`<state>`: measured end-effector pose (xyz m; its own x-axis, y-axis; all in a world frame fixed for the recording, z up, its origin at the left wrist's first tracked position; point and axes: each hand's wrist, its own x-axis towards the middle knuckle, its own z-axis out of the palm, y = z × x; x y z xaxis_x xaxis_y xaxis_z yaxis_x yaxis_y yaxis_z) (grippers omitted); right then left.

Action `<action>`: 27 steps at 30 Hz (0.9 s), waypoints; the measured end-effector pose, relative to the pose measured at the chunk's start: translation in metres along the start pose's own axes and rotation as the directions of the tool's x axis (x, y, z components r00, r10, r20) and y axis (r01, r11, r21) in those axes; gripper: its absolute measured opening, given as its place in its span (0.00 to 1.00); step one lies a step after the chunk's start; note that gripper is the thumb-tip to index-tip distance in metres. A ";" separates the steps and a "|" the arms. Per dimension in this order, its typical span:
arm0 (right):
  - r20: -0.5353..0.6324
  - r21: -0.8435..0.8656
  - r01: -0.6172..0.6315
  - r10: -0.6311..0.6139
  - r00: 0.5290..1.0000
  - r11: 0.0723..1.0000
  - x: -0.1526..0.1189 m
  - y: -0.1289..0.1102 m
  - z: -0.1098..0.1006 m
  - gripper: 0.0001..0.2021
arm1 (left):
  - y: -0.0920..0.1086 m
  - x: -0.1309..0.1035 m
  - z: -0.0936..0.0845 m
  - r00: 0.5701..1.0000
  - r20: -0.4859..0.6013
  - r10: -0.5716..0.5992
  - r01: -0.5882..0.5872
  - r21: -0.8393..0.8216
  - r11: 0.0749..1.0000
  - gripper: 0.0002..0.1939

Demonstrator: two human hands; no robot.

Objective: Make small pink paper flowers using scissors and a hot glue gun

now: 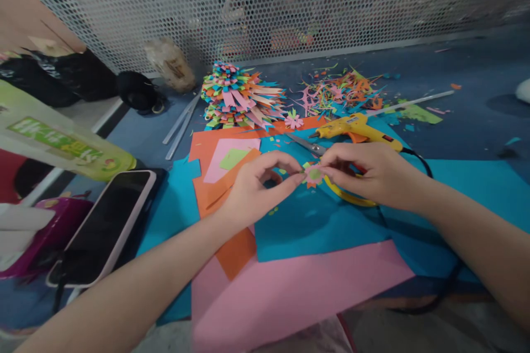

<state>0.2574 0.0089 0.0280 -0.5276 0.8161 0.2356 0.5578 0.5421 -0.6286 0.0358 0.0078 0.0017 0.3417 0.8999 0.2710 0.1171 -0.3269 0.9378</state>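
Between both hands is a small paper flower [313, 174] with pink petals, a green centre and bits of orange and green at its edge. My left hand [265, 185] pinches its left side between thumb and forefinger. On the opposite side, my right hand [368, 171] grips a petal with its fingertips. Beneath the hands lies a blue paper sheet [306, 231]. Scissors [308, 146] rest just behind the flower, their handles partly hidden by my right hand. A yellow glue gun [351, 127] lies beyond that hand.
Behind stand a fringed multicoloured paper piece [236, 96] and a heap of paper scraps [343, 94], before a perforated metal panel [290, 11]. A phone [105, 226] and a green bottle [62, 132] are at left. Glue sticks [182, 127] lie near the back; pink paper [290, 298] overhangs the front edge.
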 end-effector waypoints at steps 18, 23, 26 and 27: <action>0.022 0.003 0.027 -0.027 0.999 1.000 -0.001 0.000 0.002 0.08 | -0.002 0.003 -0.002 0.997 -0.010 -0.076 0.076 0.011 0.997 0.06; 0.039 0.008 0.025 -0.026 0.999 1.000 -0.002 0.001 0.003 0.07 | -0.003 0.003 -0.002 0.998 0.005 -0.062 0.062 -0.012 0.998 0.06; 0.035 0.019 0.018 -0.019 0.999 1.000 -0.002 0.001 0.003 0.07 | -0.003 0.003 -0.002 0.999 -0.018 -0.051 0.051 -0.028 0.998 0.07; 0.032 0.023 0.023 -0.024 0.999 0.999 -0.002 0.002 0.003 0.07 | -0.003 0.004 -0.003 0.998 -0.028 -0.057 0.056 -0.034 0.998 0.07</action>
<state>0.2575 0.0073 0.0242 -0.5610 0.7962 0.2268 0.5302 0.5559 -0.6402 0.0342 0.0129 0.0001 0.3084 0.9248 0.2228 0.1043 -0.2657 0.9584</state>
